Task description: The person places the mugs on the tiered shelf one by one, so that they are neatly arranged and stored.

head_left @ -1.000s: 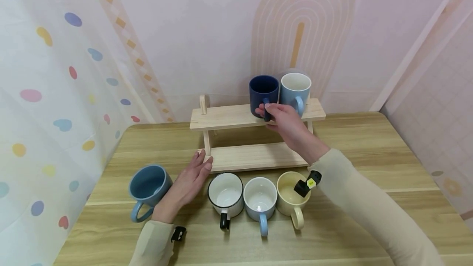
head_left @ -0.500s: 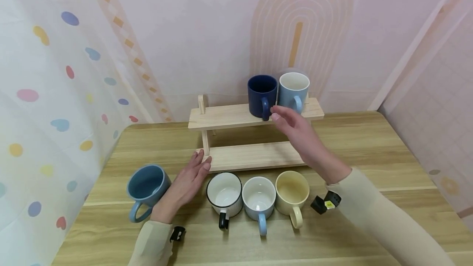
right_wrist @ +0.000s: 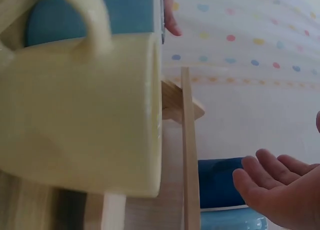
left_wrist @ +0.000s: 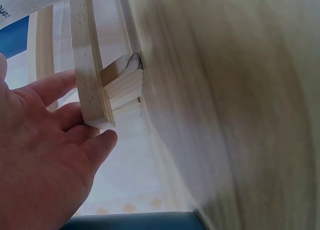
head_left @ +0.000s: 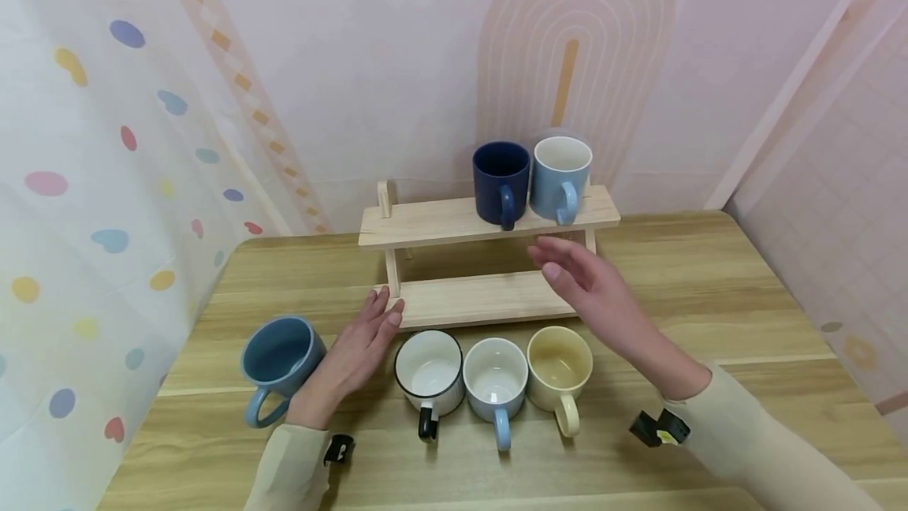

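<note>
Navy mug (head_left: 489, 189) set on top shelf (head_left: 429, 221), left end exposed | rack (head_left: 482, 298) front bordered by white mug (head_left: 438, 400), yellow mug (head_left: 553, 393) | left hand (head_left: 355, 349) laid relaxed on rack end | right hand (head_left: 603, 294) held loosely curved midair | nothing gripped

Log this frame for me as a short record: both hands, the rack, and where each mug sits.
Left hand: fingers touching the left end of the lower board
Right hand: holds nothing, in front of the wooden rack
Rack top: dark blue mug, with light blue mug to its right
Table row, left to right: black-rimmed white mug, white-and-blue mug, cream mug
Left of left hand: teal mug
Mug posture: all upright
</note>
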The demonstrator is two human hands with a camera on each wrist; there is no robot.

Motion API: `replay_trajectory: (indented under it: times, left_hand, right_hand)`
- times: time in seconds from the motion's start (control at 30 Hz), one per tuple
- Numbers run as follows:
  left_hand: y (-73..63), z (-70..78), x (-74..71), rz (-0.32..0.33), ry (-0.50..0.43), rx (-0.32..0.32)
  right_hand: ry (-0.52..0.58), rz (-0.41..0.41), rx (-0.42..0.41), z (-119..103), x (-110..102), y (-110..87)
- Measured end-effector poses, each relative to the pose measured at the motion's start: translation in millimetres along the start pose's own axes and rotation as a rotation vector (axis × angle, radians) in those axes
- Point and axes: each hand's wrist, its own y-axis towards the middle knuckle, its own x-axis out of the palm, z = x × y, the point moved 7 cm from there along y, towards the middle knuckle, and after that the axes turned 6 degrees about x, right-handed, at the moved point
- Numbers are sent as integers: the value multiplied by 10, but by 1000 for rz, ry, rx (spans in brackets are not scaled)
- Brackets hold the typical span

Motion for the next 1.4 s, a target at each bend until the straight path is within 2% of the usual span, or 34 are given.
replay_trajectory:
  times: [0.13, 0.33, 0.73, 0.93, 1.1, 1.4]
  left_hand:
    - [-11, 0, -7, -2, 8, 9]
    - [-35, 3, -24, -5, 15, 7]
    - [-81, 5, -57, -10, 15, 2]
    - [-96, -12, -72, -6, 10, 3]
    - [-102, -19, -79, 1, 12, 6]
    - [-104, -13, -86, 9, 16, 13]
  right_hand:
    - [-59, -4, -12, 73, -33, -142]
    - [-95, -30, -76, 155, -67, -359]
    - [-25, -138, -184, 310, -103, -656]
    - [7, -228, -235, 378, -162, -738]
    - [53, -302, -233, 460, -212, -783]
    - [68, -393, -225, 632, -266, -887]
